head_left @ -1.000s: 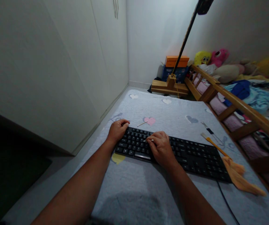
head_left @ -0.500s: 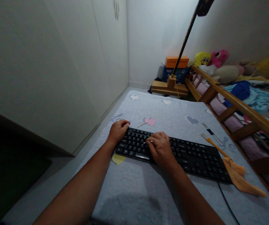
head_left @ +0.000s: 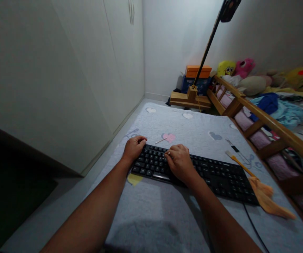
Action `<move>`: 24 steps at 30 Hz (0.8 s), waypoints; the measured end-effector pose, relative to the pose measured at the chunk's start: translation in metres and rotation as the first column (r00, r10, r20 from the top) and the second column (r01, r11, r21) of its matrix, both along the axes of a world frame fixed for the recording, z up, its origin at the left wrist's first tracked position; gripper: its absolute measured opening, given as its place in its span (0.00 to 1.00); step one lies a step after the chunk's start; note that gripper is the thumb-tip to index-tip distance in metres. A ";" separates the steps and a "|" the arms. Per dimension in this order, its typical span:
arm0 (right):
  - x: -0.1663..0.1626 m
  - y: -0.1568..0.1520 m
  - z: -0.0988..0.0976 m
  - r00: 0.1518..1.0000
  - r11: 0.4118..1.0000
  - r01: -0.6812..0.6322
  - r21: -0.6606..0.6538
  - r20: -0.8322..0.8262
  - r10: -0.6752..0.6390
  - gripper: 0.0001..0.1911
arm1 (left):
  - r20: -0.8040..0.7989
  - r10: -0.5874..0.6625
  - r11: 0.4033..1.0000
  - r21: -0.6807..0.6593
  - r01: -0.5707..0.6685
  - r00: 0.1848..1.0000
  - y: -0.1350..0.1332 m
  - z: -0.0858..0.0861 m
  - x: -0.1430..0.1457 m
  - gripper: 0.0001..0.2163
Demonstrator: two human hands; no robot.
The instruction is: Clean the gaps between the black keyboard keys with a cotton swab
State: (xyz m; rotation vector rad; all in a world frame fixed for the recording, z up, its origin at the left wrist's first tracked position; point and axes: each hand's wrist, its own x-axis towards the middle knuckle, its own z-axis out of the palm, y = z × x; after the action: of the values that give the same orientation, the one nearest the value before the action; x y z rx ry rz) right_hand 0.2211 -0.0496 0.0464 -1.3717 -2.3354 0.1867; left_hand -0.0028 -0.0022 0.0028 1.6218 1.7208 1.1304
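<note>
A black keyboard [head_left: 214,174] lies across a grey blanket [head_left: 190,126] with heart patches. My left hand [head_left: 134,148] is closed around the keyboard's far left corner. My right hand [head_left: 179,161] rests on the left half of the keys, fingers pinched on a thin white stick, apparently a cotton swab [head_left: 168,153], whose tip touches the keys. A second swab [head_left: 161,141] lies on the blanket just beyond the keyboard, next to a pink heart.
A paintbrush with an orange handle [head_left: 239,164] and a peach cloth [head_left: 266,201] lie right of the keyboard, a small dark tool [head_left: 234,147] beyond them. A wooden bed rail [head_left: 267,121] runs along the right, a white wardrobe [head_left: 69,73] on the left, a wooden stand with a black pole [head_left: 192,98] ahead.
My right hand has slid a little up and left over the keys with the swab. My left hand keeps its hold on the corner. The view has tilted slightly.
</note>
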 end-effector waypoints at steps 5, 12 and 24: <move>-0.001 0.004 -0.002 1.000 1.000 0.027 -0.008 0.001 -0.027 0.10 | 0.009 0.000 1.000 -0.001 0.000 1.000 -0.001 0.002 0.001 0.13; 0.002 -0.001 -0.008 0.996 1.000 0.007 0.008 -0.090 -0.006 0.10 | 0.007 0.007 1.000 0.007 -0.007 1.000 0.001 -0.001 0.000 0.12; 0.003 -0.002 -0.009 0.991 0.999 -0.033 -0.018 -0.132 0.030 0.10 | -0.017 0.003 1.000 0.001 -0.003 1.000 0.001 0.000 0.001 0.12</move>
State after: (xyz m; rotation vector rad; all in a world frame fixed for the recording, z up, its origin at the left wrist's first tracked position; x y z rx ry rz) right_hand 0.2238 -0.0516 0.0376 -1.2914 -2.2524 0.3018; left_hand -0.0023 -0.0016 0.0031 1.6347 1.7343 1.1226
